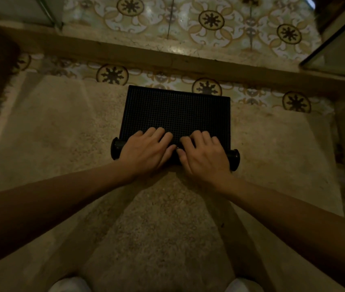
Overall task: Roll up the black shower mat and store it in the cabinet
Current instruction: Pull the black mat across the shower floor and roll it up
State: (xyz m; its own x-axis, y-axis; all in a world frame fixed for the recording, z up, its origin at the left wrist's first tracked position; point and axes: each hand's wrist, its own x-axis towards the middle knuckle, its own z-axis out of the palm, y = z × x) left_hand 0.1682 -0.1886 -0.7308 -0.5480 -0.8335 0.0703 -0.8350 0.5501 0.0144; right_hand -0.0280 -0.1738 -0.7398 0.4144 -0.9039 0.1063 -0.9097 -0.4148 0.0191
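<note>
The black shower mat (175,111) lies on a beige rug in the middle of the head view, its gridded flat part stretching away from me. Its near edge is rolled into a tube whose ends stick out at left (115,148) and right (233,159). My left hand (146,149) presses on the left half of the roll, fingers curled over its top. My right hand (204,153) rests on the right half the same way. Thumbs nearly meet at the centre. The middle of the roll is hidden under both hands.
The beige rug (62,133) covers most of the floor around the mat. Patterned tiles (112,74) run beyond it, then a raised stone threshold (167,60). Glass panels stand at the far left (47,11) and right (336,49). My knees (70,284) show at the bottom.
</note>
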